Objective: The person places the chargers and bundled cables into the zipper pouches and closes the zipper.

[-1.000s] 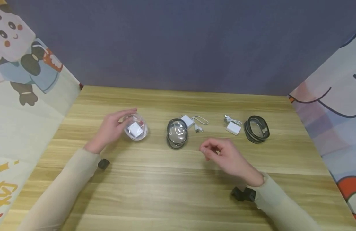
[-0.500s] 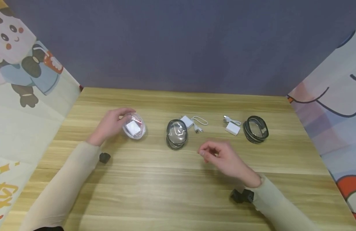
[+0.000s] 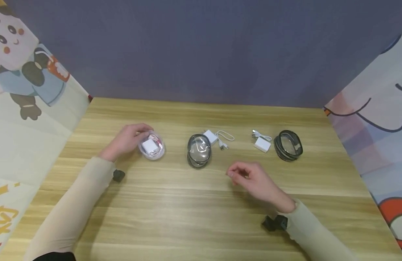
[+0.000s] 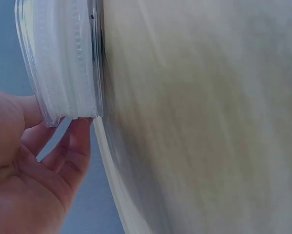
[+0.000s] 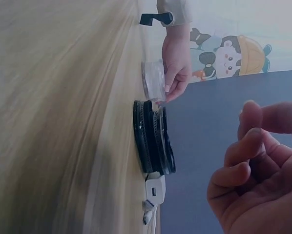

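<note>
A small oval zip case (image 3: pixel 157 155) with white sides and a clear top sits at the left of the table. A white charger block (image 3: pixel 150 146) and something red show through its top. My left hand (image 3: pixel 126 140) pinches the case at its left end; in the left wrist view the thumb (image 4: pixel 31 111) lies on one face and the fingers curl at the other. My right hand (image 3: pixel 253 179) hovers over the table right of centre, fingers loosely curled, holding nothing. Nearest to it is a black-edged clear oval case (image 3: pixel 199 149).
Behind the middle case lie a white charger block (image 3: pixel 210 137) and a short white cable (image 3: pixel 225 136). Farther right are another charger block (image 3: pixel 262 144), a bundled white cable (image 3: pixel 261 135) and a second black-edged case (image 3: pixel 288 145). A dark blue panel (image 3: pixel 201 54) borders the table's back.
The white case has shifted slightly left with my left hand and its top shows at a changed angle. My right hand has drifted a little nearer to me.
</note>
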`<act>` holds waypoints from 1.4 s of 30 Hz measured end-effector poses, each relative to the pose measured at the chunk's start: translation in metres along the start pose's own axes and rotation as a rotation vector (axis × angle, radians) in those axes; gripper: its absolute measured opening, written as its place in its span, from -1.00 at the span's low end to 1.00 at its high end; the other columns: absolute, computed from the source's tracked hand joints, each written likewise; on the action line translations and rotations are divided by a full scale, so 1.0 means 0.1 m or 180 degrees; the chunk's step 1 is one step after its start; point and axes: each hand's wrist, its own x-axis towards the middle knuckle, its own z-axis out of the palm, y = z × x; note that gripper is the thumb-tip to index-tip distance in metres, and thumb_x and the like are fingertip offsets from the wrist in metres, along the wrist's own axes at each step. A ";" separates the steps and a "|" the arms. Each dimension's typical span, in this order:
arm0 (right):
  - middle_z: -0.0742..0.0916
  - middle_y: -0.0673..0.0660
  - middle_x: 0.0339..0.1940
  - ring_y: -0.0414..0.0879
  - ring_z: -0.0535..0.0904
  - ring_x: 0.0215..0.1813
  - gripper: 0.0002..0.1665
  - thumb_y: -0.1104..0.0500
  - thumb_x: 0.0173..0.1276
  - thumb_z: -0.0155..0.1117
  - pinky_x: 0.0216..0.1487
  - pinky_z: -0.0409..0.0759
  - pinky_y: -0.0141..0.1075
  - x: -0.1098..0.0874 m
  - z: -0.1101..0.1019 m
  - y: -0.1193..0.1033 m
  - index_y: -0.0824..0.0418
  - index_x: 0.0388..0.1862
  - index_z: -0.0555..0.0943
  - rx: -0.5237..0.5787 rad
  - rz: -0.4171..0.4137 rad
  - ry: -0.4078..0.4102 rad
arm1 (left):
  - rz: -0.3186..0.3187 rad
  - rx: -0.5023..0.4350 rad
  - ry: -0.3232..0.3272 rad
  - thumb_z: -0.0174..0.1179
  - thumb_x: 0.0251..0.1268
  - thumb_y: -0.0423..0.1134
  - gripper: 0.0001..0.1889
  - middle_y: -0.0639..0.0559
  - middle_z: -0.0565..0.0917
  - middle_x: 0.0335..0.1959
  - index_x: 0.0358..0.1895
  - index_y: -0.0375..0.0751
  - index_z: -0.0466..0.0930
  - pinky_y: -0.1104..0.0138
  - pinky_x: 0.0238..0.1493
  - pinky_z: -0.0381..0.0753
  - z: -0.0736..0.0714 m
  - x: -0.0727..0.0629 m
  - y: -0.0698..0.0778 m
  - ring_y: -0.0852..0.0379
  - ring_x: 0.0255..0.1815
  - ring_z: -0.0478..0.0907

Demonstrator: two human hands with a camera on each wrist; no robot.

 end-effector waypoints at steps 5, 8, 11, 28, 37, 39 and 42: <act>0.68 0.13 -0.51 0.09 0.58 -0.49 -0.91 0.31 0.44 0.22 -0.51 0.59 -0.35 -0.03 -0.03 0.05 0.31 -0.20 0.66 0.0012 -0.0071 0.0020 | 0.0042 0.0022 -0.0048 0.02 0.55 -0.29 -0.69 -0.25 0.61 0.16 0.22 -0.29 0.54 -0.18 0.30 0.38 0.01 0.00 0.00 -0.27 0.25 0.47; 0.68 0.12 -0.51 0.08 0.58 -0.49 -0.90 0.30 0.45 0.22 -0.52 0.58 -0.35 -0.04 -0.05 0.07 0.31 -0.19 0.66 -0.0016 -0.0072 0.0039 | 0.0052 0.0066 -0.0111 -0.03 0.58 -0.25 -0.65 -0.28 0.57 0.22 0.28 -0.30 0.49 -0.20 0.34 0.31 0.00 -0.01 0.02 -0.29 0.30 0.42; 0.68 0.15 -0.51 0.07 0.59 -0.49 -0.89 0.29 0.45 0.21 -0.53 0.58 -0.35 -0.05 -0.07 0.08 0.31 -0.19 0.66 -0.0044 -0.0062 0.0065 | 0.0074 0.0090 -0.0182 -0.06 0.60 -0.21 -0.61 -0.30 0.52 0.27 0.32 -0.31 0.44 -0.21 0.37 0.27 0.00 -0.02 0.04 -0.31 0.33 0.38; 0.69 0.09 -0.50 0.01 0.60 -0.48 -0.91 0.35 0.43 0.21 -0.50 0.57 -0.36 -0.04 -0.19 0.12 0.31 -0.18 0.66 -0.0222 -0.0125 0.0264 | 0.0323 0.0155 0.0300 0.14 0.47 -0.22 -0.64 -0.16 0.50 0.31 0.25 -0.22 0.53 -0.16 0.41 0.24 0.12 -0.08 0.30 -0.20 0.38 0.34; 0.67 -0.05 -0.52 -0.13 0.53 -0.54 -0.92 0.38 0.40 0.23 -0.56 0.51 -0.37 0.06 -0.24 0.16 0.28 -0.23 0.66 -0.0386 -0.0320 0.0392 | 0.0644 0.0188 0.0165 0.19 0.42 -0.28 -0.64 -0.16 0.54 0.27 0.22 -0.26 0.54 -0.08 0.32 0.40 0.24 -0.07 0.60 -0.17 0.26 0.47; 0.66 -0.08 -0.51 -0.17 0.52 -0.53 -0.91 0.37 0.41 0.23 -0.56 0.51 -0.37 0.09 -0.25 0.16 0.27 -0.23 0.67 -0.0431 -0.0319 0.0415 | 0.0678 0.0143 0.0127 0.19 0.42 -0.27 -0.63 -0.15 0.54 0.27 0.23 -0.26 0.53 -0.03 0.19 0.52 0.28 -0.07 0.67 -0.14 0.04 0.60; 0.67 -0.08 -0.50 -0.20 0.50 -0.53 -0.92 0.35 0.40 0.25 -0.55 0.51 -0.37 0.14 -0.26 0.17 0.26 -0.22 0.68 -0.0551 -0.0318 0.0440 | 0.0732 0.0126 0.0100 0.21 0.40 -0.27 -0.62 -0.13 0.54 0.28 0.24 -0.24 0.52 0.00 0.16 0.56 0.35 -0.06 0.76 -0.07 -0.14 0.63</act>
